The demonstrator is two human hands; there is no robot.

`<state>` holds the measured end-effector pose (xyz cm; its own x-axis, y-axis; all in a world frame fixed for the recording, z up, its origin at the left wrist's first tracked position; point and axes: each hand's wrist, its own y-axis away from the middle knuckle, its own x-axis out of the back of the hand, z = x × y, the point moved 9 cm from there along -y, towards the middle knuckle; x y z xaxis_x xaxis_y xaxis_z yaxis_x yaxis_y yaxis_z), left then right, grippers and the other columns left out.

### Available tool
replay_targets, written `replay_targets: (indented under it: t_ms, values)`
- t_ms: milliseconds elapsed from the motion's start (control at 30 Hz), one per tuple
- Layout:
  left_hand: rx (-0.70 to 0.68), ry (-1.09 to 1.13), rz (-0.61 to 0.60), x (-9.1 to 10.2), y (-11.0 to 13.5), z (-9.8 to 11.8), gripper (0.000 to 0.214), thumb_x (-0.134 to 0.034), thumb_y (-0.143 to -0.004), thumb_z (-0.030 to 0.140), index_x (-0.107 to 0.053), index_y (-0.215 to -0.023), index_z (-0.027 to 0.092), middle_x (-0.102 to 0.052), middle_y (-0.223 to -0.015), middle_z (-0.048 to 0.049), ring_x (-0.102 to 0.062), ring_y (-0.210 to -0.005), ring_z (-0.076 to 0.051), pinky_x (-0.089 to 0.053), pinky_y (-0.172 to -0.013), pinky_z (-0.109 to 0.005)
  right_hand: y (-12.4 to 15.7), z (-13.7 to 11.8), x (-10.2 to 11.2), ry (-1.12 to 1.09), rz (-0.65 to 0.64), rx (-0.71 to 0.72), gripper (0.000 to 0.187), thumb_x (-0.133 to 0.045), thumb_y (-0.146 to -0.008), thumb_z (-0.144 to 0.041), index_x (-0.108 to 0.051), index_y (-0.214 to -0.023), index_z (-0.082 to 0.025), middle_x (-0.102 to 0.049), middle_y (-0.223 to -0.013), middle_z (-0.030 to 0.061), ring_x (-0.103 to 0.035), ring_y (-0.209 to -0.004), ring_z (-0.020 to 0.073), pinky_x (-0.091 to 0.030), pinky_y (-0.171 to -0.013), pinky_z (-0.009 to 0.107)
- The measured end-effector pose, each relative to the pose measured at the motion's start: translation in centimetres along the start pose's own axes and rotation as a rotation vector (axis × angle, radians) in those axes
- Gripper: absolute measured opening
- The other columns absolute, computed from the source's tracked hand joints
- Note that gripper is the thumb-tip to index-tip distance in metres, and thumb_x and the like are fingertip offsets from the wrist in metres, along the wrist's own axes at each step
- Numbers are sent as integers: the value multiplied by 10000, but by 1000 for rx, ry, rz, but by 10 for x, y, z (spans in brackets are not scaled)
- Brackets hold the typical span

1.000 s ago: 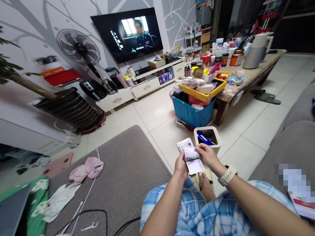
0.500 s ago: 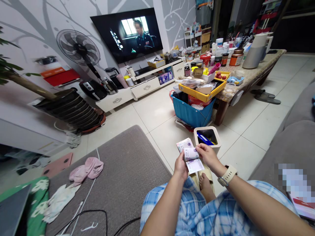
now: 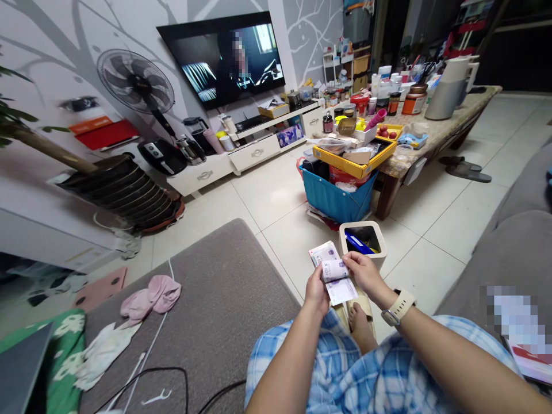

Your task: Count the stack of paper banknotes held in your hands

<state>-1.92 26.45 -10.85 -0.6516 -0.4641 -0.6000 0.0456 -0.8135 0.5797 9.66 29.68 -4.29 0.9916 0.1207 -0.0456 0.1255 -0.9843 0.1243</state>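
A stack of purple-and-white banknotes [image 3: 341,291] is held above my lap, between both hands. My left hand [image 3: 317,292] is closed around the stack's left side, with part of the notes standing out beyond it. The fingers of my right hand [image 3: 362,272] pinch the right edge of a note that is bent up from the rest. A watch with a pale strap [image 3: 399,306] is on my right wrist. Just beyond the notes stands a bin [image 3: 380,230] with a blue packet [image 3: 359,244] inside.
To the left is a grey cushioned seat [image 3: 228,276] with a pink cloth [image 3: 161,296] and cables. Ahead, a blue basket [image 3: 336,198] carries a yellow tray [image 3: 362,168], beside a crowded table [image 3: 394,164]. A grey sofa [image 3: 517,253] lies to the right.
Both hands and the banknotes stay almost where they were; the raised note looks slightly more curled. The television picture has changed.
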Motion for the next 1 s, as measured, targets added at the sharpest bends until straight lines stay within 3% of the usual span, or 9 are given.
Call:
replay_targets:
  t_ms: [433, 767, 1000]
  values:
    - [-1, -30, -44, -6, 7, 5, 284, -570, -783, 291, -640, -949, 71, -704, -862, -130, -679, -771, -245, -518, -781, -377, 1, 1, -5, -9, -65, -29, 308, -496, -809, -464, -558, -710, -179, -534, -506, -12, -464, -500, 129, -359, -540, 258]
    - [-41, -99, -26, -2, 6, 6, 278, -647, -682, 175, -639, -946, 86, -704, -821, -112, -673, -694, -225, -530, -737, -373, -5, 13, 22, 124, 153, 0, 330, -662, -668, -461, -516, -792, -192, -513, -577, -30, -485, -553, 144, -360, -546, 263]
    - [-44, -110, -37, -2, 4, 5, 295, -646, -647, 120, -631, -941, 96, -706, -820, -97, -673, -713, -232, -525, -768, -405, -10, 16, 15, 187, 94, 14, 253, -582, -726, -426, -533, -674, -184, -534, -608, -7, -479, -597, 143, -371, -589, 268]
